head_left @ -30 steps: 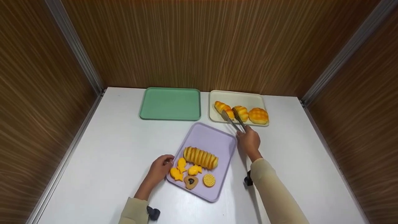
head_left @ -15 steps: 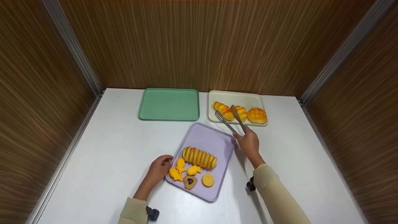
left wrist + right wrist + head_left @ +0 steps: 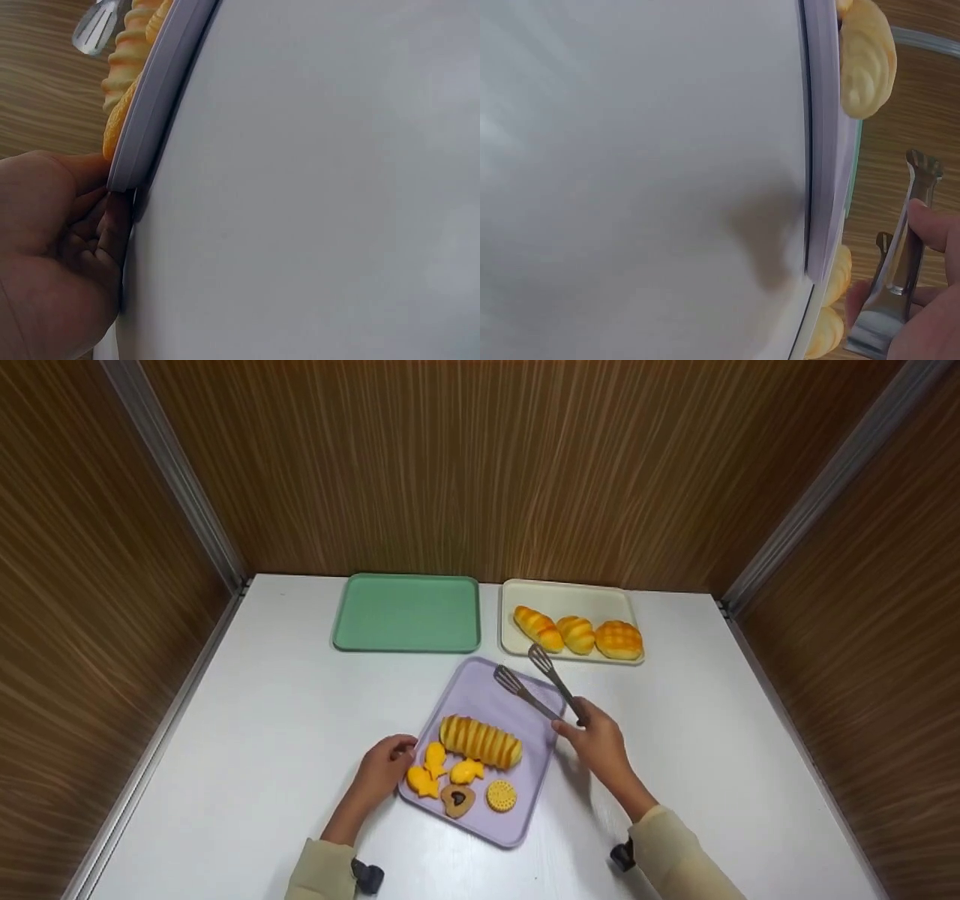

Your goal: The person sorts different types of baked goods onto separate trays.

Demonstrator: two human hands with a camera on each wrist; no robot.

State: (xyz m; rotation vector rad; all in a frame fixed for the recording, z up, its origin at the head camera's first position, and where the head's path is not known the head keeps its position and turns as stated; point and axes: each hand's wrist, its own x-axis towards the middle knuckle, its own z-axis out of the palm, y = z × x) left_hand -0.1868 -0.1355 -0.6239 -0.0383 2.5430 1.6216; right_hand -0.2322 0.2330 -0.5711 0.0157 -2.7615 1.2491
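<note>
My right hand [image 3: 598, 741] grips a pair of metal tongs [image 3: 551, 675], their slotted heads spread apart over the far end of a lilac tray [image 3: 501, 686]. Nothing is between those heads. At the tray's left side my left hand [image 3: 386, 769] pinches its edge, and the left wrist view has the thumb [image 3: 88, 169] at the rim with the fingers underneath. On this tray lie a long striped bread roll [image 3: 480, 741], several yellow fish-shaped pieces [image 3: 466, 771], a heart-shaped cookie [image 3: 457, 800] and a round biscuit [image 3: 501, 796].
Toward the back wall stand a green tray [image 3: 407, 613] with nothing on it and a cream tray [image 3: 574, 594]. The cream one bears a long bread [image 3: 538, 628], a smaller striped bread [image 3: 577, 634] and a round bun [image 3: 619, 640]. Wood-grain walls enclose the white table [image 3: 247, 720].
My right hand has drawn the tongs back from the breads on the cream tray, toward me and left over the lilac tray. The tongs have spread wider. My left hand stays put.
</note>
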